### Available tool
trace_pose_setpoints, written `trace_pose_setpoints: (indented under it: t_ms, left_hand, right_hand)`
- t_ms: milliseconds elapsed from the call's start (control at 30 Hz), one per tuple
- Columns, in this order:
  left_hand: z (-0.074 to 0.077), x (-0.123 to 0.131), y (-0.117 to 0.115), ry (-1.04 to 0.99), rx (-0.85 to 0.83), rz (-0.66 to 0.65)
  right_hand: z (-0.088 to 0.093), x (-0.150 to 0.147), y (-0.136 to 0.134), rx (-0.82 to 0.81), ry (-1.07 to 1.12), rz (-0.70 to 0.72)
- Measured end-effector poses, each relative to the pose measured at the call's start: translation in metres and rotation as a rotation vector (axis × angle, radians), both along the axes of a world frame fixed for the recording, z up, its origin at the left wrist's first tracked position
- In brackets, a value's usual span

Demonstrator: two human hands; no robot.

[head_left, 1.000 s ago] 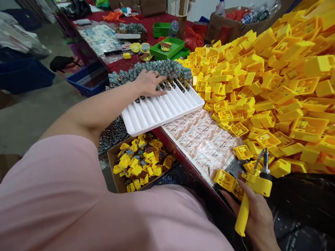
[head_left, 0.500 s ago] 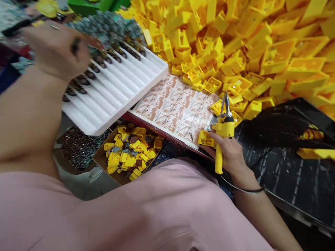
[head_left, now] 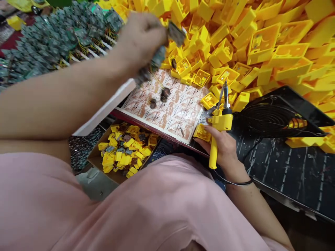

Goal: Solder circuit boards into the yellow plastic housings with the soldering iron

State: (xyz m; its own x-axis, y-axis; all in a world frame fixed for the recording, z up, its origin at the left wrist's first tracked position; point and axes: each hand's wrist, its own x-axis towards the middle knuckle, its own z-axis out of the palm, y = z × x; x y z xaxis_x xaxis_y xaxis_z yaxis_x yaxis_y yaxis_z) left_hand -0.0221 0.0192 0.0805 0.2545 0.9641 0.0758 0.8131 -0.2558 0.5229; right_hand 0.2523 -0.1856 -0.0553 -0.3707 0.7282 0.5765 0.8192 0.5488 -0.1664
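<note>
This is an electronics assembly workshop. A huge heap of yellow plastic housings [head_left: 261, 42] dominates. Left of it lie massed circuit boards [head_left: 47, 45], and by its near edge are a soldering iron [head_left: 221, 122] and a carton of parts [head_left: 91, 161].

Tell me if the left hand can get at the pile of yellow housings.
Probably yes: the left hand is at the near edge of the yellow housings with nothing between, though it grips blurred small boards, so its fingers are not free.

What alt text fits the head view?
The left hand holds a blurred bunch of small dark parts above a patterned sheet, while the right hand grips a yellow soldering tool at the table edge. Yellow plastic housings are heaped behind.
</note>
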Motion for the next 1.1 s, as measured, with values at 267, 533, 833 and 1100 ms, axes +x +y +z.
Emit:
trace_pose_setpoints:
  t_ms: [267, 533, 833, 1100]
  left_hand:
    - [-0.083, 0.025, -0.025, 0.121, -0.465, 0.034]
    - [-0.074, -0.051, -0.089, 0.454, 0.017, -0.342]
    - [-0.106, -0.034, -0.108, 0.501, 0.379, -0.635]
    - [-0.103, -0.036, -0.122, 0.031, 0.206, -0.408]
  right_hand:
    - [-0.001, 0.003, -0.002, 0.008, -0.010, 0.010]
    - [-0.002, 0.008, -0.001, -0.060, 0.009, 0.082]
    - [-0.001, 0.010, 0.000, -0.042, 0.021, 0.111]
    - [0.009, 0.000, 0.001, 0.031, 0.015, 0.105]
